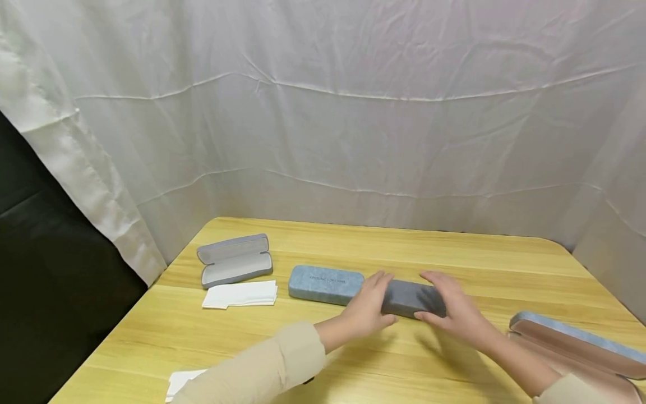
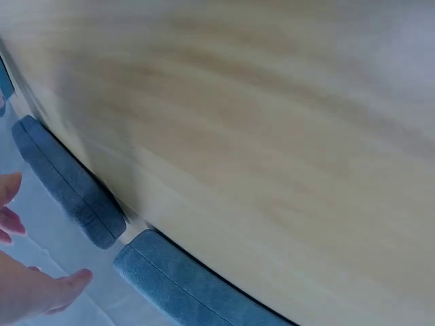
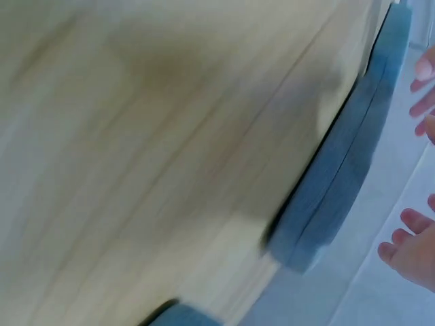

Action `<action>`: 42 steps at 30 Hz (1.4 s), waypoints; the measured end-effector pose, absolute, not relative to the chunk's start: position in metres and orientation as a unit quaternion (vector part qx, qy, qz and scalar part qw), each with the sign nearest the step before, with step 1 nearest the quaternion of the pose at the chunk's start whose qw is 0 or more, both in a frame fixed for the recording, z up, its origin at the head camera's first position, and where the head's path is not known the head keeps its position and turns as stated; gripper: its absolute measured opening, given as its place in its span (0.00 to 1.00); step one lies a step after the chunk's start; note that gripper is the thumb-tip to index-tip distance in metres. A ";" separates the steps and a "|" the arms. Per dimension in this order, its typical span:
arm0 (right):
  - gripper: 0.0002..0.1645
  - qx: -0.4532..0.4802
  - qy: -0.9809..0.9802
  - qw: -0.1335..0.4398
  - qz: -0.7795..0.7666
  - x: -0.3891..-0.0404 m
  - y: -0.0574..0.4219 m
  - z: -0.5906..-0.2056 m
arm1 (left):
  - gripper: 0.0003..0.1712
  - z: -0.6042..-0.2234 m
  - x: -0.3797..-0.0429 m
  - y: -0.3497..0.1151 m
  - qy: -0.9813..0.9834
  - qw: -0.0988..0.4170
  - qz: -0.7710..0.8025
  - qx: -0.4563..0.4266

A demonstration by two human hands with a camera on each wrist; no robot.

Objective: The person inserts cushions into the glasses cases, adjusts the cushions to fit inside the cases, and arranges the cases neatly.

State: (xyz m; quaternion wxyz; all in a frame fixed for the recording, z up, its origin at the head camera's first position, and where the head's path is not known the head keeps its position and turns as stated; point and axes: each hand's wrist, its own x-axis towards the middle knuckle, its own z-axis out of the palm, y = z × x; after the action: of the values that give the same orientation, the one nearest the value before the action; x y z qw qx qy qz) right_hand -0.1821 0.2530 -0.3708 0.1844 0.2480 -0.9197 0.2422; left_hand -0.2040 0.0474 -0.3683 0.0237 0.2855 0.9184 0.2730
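A closed dark grey glasses case (image 1: 410,296) lies on the wooden table between my two hands. End to end with it, on its left, lies a closed light blue glasses case (image 1: 325,283) with small lettering on the lid. My left hand (image 1: 365,306) is over the spot where the two cases meet, fingers spread and extended. At the grey case's right end is my right hand (image 1: 456,311), thumb and fingers apart on either side of that end. In the left wrist view, the grey case (image 2: 68,183) and the blue case (image 2: 194,285) show a narrow gap between them.
An opened grey glasses case (image 1: 236,262) stands at the back left, a folded white cloth (image 1: 239,294) in front of it. Another white cloth (image 1: 181,382) is partly under my left sleeve. An opened blue case with a pinkish lining (image 1: 570,348) lies at right. White curtains (image 1: 353,140) hang behind.
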 end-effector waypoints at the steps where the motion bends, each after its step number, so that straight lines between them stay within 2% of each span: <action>1: 0.42 0.251 -0.918 0.183 0.249 -0.180 0.248 -0.371 | 0.44 -0.368 -0.202 0.043 0.916 0.018 0.273 0.294; 8: 0.44 0.279 -0.903 0.164 0.282 -0.163 0.220 -0.368 | 0.43 -0.363 -0.189 0.011 0.902 -0.008 0.282 0.327; 22: 0.44 0.333 -0.896 0.111 0.272 -0.140 0.181 -0.366 | 0.45 -0.370 -0.172 -0.050 0.896 -0.016 0.298 0.330; 26: 0.43 0.342 -0.892 0.071 0.288 -0.139 0.171 -0.367 | 0.43 -0.372 -0.164 -0.069 0.895 -0.015 0.303 0.328; 35: 0.44 0.339 -0.894 -0.001 0.295 -0.136 0.146 -0.373 | 0.41 -0.377 -0.148 -0.114 0.905 -0.033 0.320 0.277; 42: 0.44 0.366 -0.884 -0.011 0.290 -0.133 0.127 -0.377 | 0.41 -0.381 -0.137 -0.140 0.921 -0.034 0.321 0.218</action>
State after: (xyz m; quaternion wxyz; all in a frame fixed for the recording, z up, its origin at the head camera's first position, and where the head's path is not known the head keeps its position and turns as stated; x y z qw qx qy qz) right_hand -0.1327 0.1269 -0.3770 -0.0113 0.3656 -0.8844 0.2900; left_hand -0.1374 -0.1405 -0.3813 -0.0341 0.2179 0.9211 0.3208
